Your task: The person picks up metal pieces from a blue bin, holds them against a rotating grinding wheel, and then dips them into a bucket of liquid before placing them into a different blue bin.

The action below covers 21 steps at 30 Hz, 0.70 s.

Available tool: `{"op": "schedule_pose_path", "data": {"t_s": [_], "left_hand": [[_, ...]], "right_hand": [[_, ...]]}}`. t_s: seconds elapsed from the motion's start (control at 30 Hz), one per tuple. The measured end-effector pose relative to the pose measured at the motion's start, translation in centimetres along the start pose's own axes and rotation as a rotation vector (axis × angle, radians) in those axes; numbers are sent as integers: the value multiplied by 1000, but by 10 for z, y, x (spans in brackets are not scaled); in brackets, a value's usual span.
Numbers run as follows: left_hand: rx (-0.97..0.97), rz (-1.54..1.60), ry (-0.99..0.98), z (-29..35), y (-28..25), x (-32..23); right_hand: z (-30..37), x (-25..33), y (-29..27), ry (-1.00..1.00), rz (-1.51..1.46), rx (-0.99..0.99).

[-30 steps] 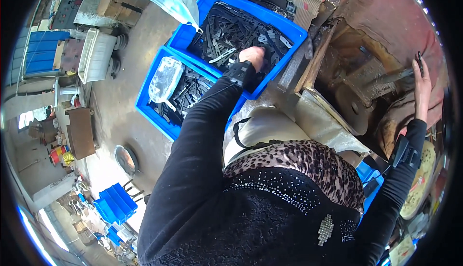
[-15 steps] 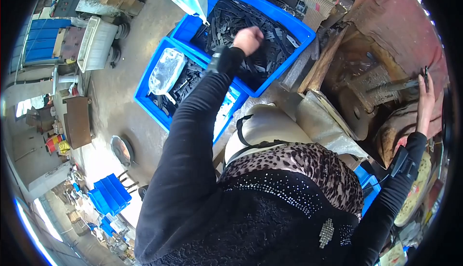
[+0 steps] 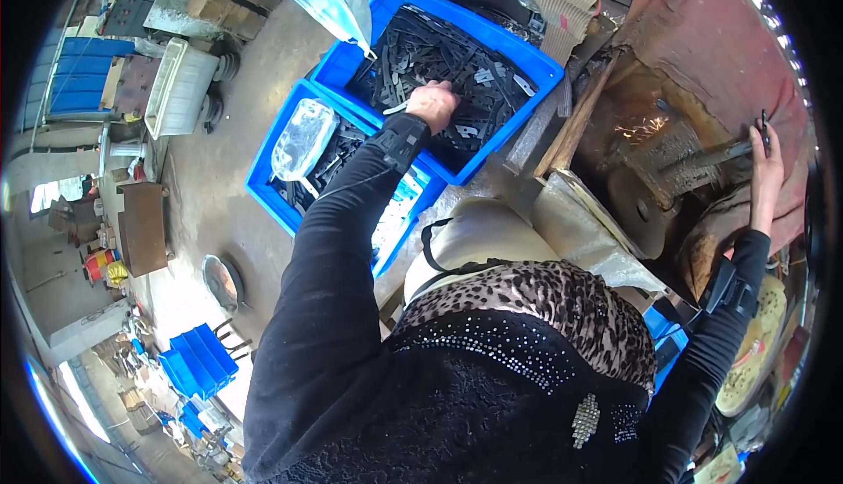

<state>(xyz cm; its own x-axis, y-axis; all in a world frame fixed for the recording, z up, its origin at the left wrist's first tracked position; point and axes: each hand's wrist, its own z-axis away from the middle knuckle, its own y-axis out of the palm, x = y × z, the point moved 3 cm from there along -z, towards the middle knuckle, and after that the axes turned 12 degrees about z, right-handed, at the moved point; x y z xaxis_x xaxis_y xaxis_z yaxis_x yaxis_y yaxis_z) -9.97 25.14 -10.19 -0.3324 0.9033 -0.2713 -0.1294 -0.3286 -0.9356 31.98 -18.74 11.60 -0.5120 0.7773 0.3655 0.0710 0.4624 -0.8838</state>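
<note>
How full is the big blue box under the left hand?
Partly full: dark flat pieces lie heaped inside the blue box, and its blue walls show above them.

The left arm (image 3: 334,238) reaches forward, and the left hand (image 3: 433,104) is curled. The right arm (image 3: 707,352) stretches out sideways, the right hand (image 3: 767,168) pointing away.
</note>
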Motion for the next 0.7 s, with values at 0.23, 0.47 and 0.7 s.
{"op": "schedule_pose_path", "data": {"t_s": [0.23, 0.47, 0.7], "left_hand": [[-10, 160, -195, 19, -25, 7], [-50, 1703, -613, 44, -31, -7], [64, 1912, -4, 8, -80, -123]], "right_hand": [[32, 12, -22, -81, 105, -155], [114, -14, -5, 157, -122, 65], [220, -49, 38, 459, -265, 282]]}}
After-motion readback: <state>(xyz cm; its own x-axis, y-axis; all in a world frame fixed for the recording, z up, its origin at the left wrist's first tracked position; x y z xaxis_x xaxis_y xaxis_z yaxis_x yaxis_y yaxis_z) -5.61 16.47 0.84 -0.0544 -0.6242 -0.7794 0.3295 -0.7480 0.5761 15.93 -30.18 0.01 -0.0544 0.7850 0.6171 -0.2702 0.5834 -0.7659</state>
